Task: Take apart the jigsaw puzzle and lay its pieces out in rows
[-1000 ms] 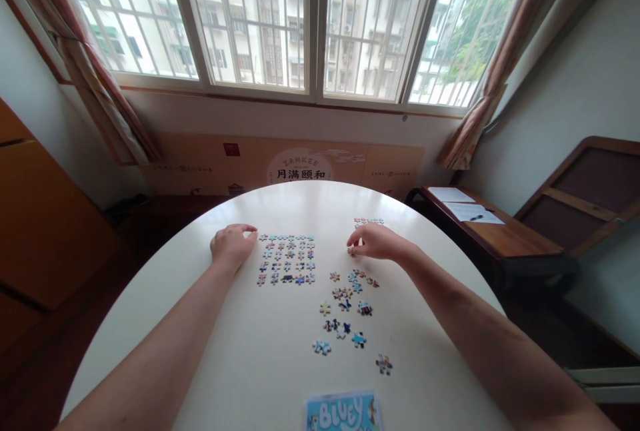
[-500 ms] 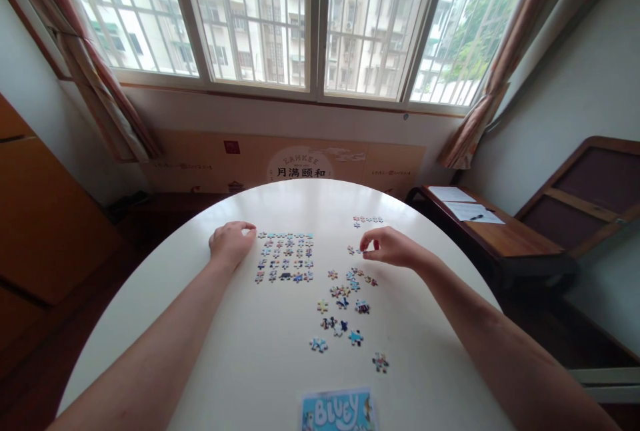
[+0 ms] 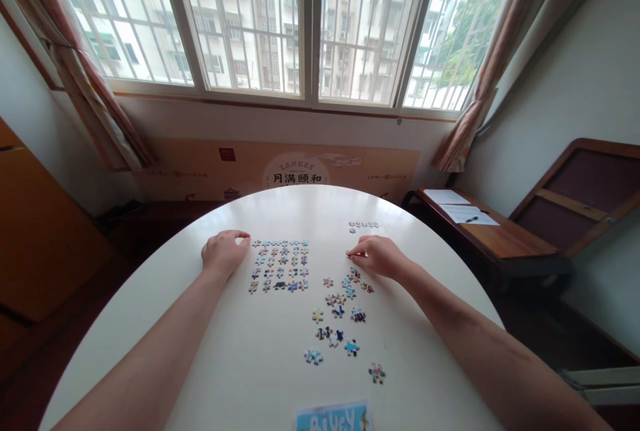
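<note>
My right hand [image 3: 379, 255] is over the right half of the white round table [image 3: 240, 351], thumb and fingertips pinched on a small jigsaw puzzle piece [image 3: 349, 254], which the fingertips partly cover. My left hand [image 3: 225, 252] rests on the table with nothing visible in it, its thumb and index finger loosely apart beside the left edge of a grid of puzzle pieces [image 3: 283, 260] laid in spaced rows. Loose puzzle pieces [image 3: 338, 312] are scattered below my right hand, some overlapping. Beyond that hand lies a short row of puzzle pieces [image 3: 364, 224] with one piece under its left end.
A blue card or box lettered "Bluey" [image 3: 333, 418] lies at the near table edge, partly cut off. A single puzzle piece [image 3: 377, 373] sits near it. To the right stands a wooden bench [image 3: 505, 238] with papers [image 3: 469, 214] on it. A barred window is ahead.
My right hand has shifted slightly left, its fingertips now covering the small pieces that showed beside them. My left hand stays beside the grid. The camera view has moved slightly.
</note>
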`<state>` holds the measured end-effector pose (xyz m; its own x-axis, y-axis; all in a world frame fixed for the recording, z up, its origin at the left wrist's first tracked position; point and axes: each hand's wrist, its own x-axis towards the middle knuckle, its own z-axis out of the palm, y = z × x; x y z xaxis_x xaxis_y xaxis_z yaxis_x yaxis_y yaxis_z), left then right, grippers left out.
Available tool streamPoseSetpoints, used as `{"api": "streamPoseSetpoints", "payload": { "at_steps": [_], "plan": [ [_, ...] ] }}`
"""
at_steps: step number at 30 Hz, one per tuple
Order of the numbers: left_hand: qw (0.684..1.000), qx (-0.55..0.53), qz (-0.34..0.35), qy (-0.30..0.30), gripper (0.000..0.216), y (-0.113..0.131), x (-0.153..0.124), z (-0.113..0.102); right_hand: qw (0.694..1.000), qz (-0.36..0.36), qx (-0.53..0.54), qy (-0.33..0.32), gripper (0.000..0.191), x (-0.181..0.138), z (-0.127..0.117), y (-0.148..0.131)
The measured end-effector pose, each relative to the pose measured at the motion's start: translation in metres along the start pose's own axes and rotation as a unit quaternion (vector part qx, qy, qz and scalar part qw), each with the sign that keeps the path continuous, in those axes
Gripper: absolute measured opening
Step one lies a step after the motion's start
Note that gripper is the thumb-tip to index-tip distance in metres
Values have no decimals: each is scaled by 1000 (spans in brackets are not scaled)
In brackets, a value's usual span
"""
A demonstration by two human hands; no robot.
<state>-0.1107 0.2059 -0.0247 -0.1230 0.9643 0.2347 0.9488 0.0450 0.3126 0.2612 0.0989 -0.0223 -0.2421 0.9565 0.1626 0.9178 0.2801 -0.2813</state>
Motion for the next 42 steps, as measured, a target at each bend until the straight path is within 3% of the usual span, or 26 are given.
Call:
{"api": "streamPoseSetpoints", "payload": {
  "at_steps": [7, 12, 42],
  "plan": [
    [1000, -14, -12, 8, 39, -2, 2, 2, 994, 95, -44, 30, 28, 2, -7, 39],
    [1000, -19, -24, 7, 41, -1, 2, 2, 989, 127, -60, 53, 34, 9, 5, 47],
    [1000, -9, -6, 6, 35, -3, 2, 3, 988, 124, -64, 71, 35, 17, 14, 52]
  ]
}}
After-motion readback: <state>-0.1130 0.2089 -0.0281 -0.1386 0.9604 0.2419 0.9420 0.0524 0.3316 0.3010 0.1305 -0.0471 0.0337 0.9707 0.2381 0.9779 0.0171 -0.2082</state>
